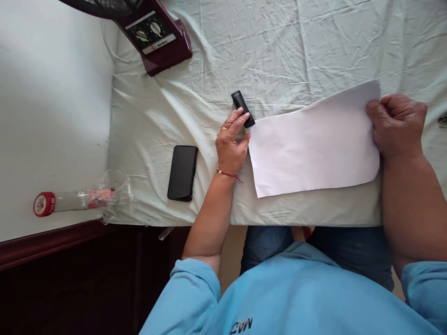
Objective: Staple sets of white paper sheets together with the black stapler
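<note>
A stack of white paper sheets lies across the cloth in front of me, its right end lifted and bent. My right hand is closed on that right end, thumb on top. At the stack's upper left corner sits a small black stapler, tilted, its near end meeting the paper. The fingers of my left hand press on the stapler's top, while the thumb is by the paper's corner. Whether the stapler's jaws enclose the corner is hidden.
A black phone lies left of my left forearm. A dark red fan base with dials stands at the back left. Near the wall is a clear bottle with a red cap. The pale green cloth is wrinkled.
</note>
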{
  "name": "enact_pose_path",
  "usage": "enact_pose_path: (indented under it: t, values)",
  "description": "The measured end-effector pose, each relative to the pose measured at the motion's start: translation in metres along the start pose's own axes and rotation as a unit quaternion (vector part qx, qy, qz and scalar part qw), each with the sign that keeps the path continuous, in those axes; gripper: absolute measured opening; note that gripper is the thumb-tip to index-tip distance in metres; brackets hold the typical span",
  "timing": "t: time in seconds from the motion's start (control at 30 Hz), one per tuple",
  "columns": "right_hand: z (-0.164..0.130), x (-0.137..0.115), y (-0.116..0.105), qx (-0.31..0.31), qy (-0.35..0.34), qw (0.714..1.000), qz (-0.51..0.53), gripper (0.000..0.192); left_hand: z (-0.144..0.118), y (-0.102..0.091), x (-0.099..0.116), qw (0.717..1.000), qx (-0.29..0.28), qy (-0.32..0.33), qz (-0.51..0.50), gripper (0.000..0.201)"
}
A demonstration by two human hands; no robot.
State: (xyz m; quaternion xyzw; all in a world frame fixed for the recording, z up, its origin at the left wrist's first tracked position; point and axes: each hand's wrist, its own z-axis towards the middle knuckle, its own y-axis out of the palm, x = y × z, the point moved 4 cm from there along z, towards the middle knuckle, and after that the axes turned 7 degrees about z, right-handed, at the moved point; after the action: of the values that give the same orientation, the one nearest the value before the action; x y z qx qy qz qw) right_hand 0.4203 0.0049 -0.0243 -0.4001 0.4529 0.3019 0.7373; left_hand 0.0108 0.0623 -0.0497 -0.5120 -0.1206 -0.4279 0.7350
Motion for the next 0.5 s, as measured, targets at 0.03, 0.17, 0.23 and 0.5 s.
enact_pose_path:
  t: [0.03, 0.17, 0.23, 0.5]
  values:
    - [0.0001, 0.0005, 0.0002, -0.003, 0.003, 1.000, 0.000, 0.042, 0.0000, -0.0006, -0.0002, 1.000, 0.001, 0.001, -0.003, 0.044]
    - [0.0001, 0.0029, 0.0012, -0.008, 0.011, 1.000, -0.005, 0.047, 0.0011, -0.0040, 0.0017, 1.000, 0.003, 0.001, -0.012, 0.038]
    - [-0.0002, 0.0025, 0.0017, -0.007, 0.002, 1.000, 0.004, 0.049, 0.0021, -0.0042, 0.0013, 1.000, -0.003, -0.005, -0.018, 0.036]
    - [-0.0008, 0.0012, 0.0023, -0.005, 0.009, 1.000, 0.003, 0.047, 0.0043, -0.0031, -0.0009, 0.999, -0.014, -0.030, -0.001, 0.028]
